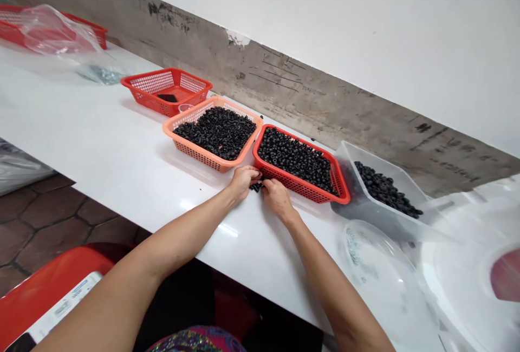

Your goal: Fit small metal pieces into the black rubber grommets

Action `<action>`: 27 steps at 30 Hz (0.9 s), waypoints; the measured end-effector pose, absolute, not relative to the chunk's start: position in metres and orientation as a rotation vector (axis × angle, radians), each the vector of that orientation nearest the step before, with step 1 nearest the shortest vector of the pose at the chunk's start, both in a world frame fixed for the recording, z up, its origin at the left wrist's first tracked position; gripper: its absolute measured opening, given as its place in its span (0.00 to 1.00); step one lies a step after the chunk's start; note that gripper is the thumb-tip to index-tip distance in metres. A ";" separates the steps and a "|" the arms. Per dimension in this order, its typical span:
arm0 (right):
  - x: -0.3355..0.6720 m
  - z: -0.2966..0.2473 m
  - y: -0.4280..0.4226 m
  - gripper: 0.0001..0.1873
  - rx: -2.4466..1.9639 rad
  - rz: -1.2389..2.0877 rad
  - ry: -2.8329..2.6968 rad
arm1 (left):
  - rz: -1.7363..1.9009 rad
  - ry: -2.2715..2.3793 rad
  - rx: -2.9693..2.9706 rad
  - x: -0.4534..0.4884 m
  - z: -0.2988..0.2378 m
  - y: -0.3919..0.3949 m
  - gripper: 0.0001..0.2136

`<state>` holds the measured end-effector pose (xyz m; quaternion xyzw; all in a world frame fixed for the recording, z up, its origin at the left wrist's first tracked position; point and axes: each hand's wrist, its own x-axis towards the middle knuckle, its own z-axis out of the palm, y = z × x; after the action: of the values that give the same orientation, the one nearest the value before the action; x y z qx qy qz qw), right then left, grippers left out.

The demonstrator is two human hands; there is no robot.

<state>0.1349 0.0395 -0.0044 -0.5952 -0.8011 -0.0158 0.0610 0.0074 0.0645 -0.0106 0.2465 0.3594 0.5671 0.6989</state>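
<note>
My left hand (244, 181) and my right hand (277, 196) meet at the near side of a red basket (303, 185) full of small black ring-like parts (294, 157). The fingers of both hands are pinched together around small black pieces too tiny to tell apart. A few loose black pieces (255, 187) lie on the table between the hands. Left of the red basket stands an orange basket (199, 154) heaped with small black parts (223, 130). To the right, a clear plastic bin (365, 206) holds larger-looking black parts (382, 187).
Farther left on the white table (101, 124) stand a red basket (142, 95) with a dark piece inside and another red tray (97, 35) with a plastic bag (57, 32). A clear lid (377, 271) and a white round object (467, 265) lie at right. The wall borders the back.
</note>
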 end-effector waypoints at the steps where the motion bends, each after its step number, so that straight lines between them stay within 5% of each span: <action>1: 0.136 -0.004 0.038 0.11 -1.775 -0.024 -2.388 | 1.267 0.806 0.562 0.008 -0.011 0.064 0.04; 10: 0.177 0.007 -0.014 0.08 -1.409 1.083 -1.429 | 1.289 0.801 1.024 0.012 -0.001 0.046 0.07; 18: 0.188 0.000 -0.034 0.11 -1.174 1.199 -1.148 | 0.870 0.424 0.892 0.024 -0.001 0.014 0.14; 27: 0.190 0.011 -0.045 0.15 -1.126 1.245 -0.998 | 0.812 0.462 0.832 0.026 -0.004 0.015 0.14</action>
<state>0.1901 -0.0450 0.0112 -0.4776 -0.4235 0.5282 0.5599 0.0258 0.0147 -0.0036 0.3895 0.2161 0.3799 0.8107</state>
